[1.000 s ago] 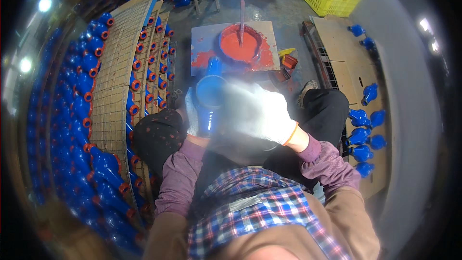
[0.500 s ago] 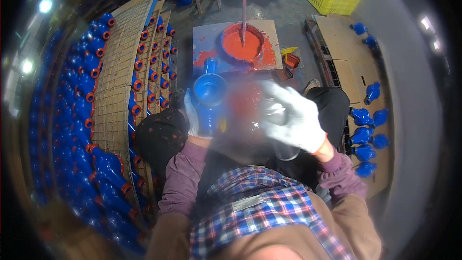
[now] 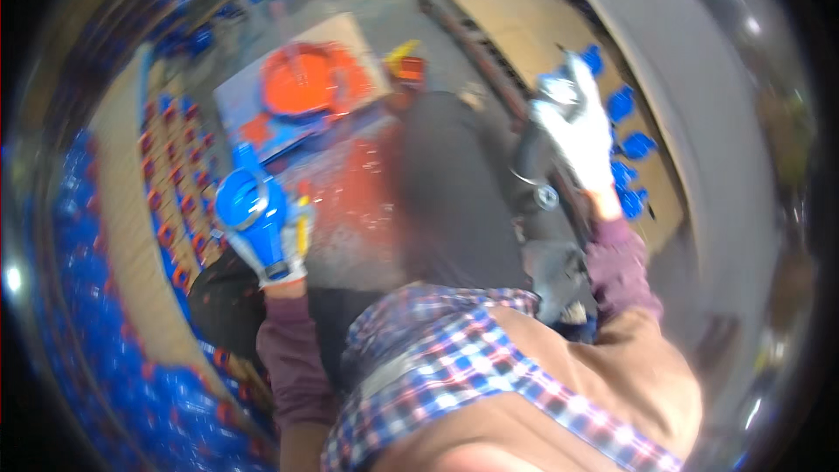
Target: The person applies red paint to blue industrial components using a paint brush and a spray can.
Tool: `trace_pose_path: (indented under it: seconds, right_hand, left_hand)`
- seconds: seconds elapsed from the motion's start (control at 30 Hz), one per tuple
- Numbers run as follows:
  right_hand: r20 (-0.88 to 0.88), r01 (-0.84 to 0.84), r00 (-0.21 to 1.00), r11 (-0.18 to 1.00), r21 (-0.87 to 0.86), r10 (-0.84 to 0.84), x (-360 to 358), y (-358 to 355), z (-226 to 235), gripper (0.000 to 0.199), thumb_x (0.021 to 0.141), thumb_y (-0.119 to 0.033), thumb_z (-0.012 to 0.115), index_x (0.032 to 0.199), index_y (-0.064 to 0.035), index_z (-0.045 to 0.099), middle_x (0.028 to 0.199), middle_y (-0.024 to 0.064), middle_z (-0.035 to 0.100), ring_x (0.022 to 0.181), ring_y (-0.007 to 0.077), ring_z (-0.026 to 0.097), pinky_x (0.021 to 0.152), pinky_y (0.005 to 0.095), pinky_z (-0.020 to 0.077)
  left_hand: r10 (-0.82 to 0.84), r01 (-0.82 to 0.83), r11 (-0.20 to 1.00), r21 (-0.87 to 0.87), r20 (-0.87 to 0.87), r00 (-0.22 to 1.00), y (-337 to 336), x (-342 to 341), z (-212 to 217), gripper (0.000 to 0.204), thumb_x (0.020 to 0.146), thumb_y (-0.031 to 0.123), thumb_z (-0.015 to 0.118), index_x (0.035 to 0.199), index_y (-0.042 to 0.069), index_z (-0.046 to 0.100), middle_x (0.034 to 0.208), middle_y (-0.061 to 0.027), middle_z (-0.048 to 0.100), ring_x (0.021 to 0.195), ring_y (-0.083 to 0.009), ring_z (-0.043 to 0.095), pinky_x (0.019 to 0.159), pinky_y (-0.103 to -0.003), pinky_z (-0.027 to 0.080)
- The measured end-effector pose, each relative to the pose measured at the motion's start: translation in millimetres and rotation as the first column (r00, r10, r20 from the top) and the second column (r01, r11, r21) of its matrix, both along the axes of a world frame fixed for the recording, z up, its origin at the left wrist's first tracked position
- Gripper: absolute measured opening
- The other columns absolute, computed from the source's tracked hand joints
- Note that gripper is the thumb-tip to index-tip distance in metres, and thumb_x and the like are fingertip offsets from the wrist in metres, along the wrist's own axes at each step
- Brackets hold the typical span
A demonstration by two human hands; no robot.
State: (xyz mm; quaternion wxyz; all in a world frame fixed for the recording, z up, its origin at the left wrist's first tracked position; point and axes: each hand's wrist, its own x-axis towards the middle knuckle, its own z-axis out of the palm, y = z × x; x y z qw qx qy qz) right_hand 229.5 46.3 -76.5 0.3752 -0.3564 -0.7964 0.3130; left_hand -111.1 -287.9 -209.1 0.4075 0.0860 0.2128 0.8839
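Cardboard covers the long stand at the right, with blue pieces strewn near its right edge; they look smooth and easy to roll, so anything touched there wants a light approach. A tan panel stands at the left, more pieces with red ends in rows beside it; elbows are best kept clear. On the far side, a pale board bears a broad pool of red paint, a place for sleeves to avoid. The right hand, gloved in white, is stretched out just beside the cardboard; blur hides whether its fingers close on the shiny spot near their tips, so I cannot tell. The left hand, also gloved, grips a flared blue piece, wide mouth up, left of the lap. Cupping it from beneath seems sound: steady pressure, fingers off the rim. Smallest, a yellow strip lies against that glove, too blurred to name.
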Motion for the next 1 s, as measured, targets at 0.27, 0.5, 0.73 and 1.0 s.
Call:
trace_pose_path:
  seconds: [0.27,0.5,0.73,1.0]
  right_hand:
    - [0.545,0.254,0.82,0.965,-0.07,-0.177,58.5,46.7,-178.0,0.077,0.076,-0.04,0.081,0.143,-0.0167,0.052,0.131,0.0179,0.062,0.121,0.0375,0.062,0.103,0.0434,0.0511]
    - [0.742,0.315,0.663,0.937,-0.152,-0.103,91.4,54.3,-287.5,0.078,0.073,-0.044,0.083,0.142,-0.0183,0.057,0.135,0.0157,0.064,0.125,0.0358,0.062,0.105,0.0443,0.0502]
    - [0.138,0.287,0.935,0.926,0.246,-0.327,57.8,21.8,-144.3,0.036,0.091,-0.006,0.072,0.126,-0.0015,0.065,0.122,0.0146,0.064,0.107,0.0268,0.065,0.097,0.038,0.0522]
    - [0.165,-0.609,0.792,0.747,0.267,0.587,-111.0,-148.3,8.1,0.053,0.079,-0.001,0.071,0.13,-0.0124,0.067,0.107,0.0145,0.066,0.089,0.0339,0.066,0.074,0.039,0.0539]
  left_hand:
    - [0.055,-0.036,0.986,-0.164,0.113,0.992,-0.3,18.7,30.3,0.08,0.09,0.067,0.058,0.133,0.0,0.056,0.098,-0.0175,0.064,0.071,-0.0314,0.061,0.078,-0.048,0.058]
    - [0.044,-0.029,0.993,-0.11,0.13,0.991,-0.7,-1.2,11.0,0.049,0.095,0.067,0.045,0.112,0.025,0.064,0.094,-0.004,0.063,0.079,-0.0242,0.054,0.073,-0.045,0.044]
    - [0.092,-0.292,0.823,-0.487,-0.392,0.915,11.7,18.1,7.9,0.09,0.089,0.082,0.039,0.137,0.007,0.059,0.124,-0.0231,0.066,0.1,-0.0423,0.068,0.097,-0.062,0.05]
    - [0.001,-0.01,0.998,-0.07,-0.13,0.991,24.2,34.7,42.9,0.091,0.09,0.079,0.038,0.139,0.004,0.055,0.13,-0.0236,0.064,0.107,-0.0401,0.066,0.103,-0.058,0.049]
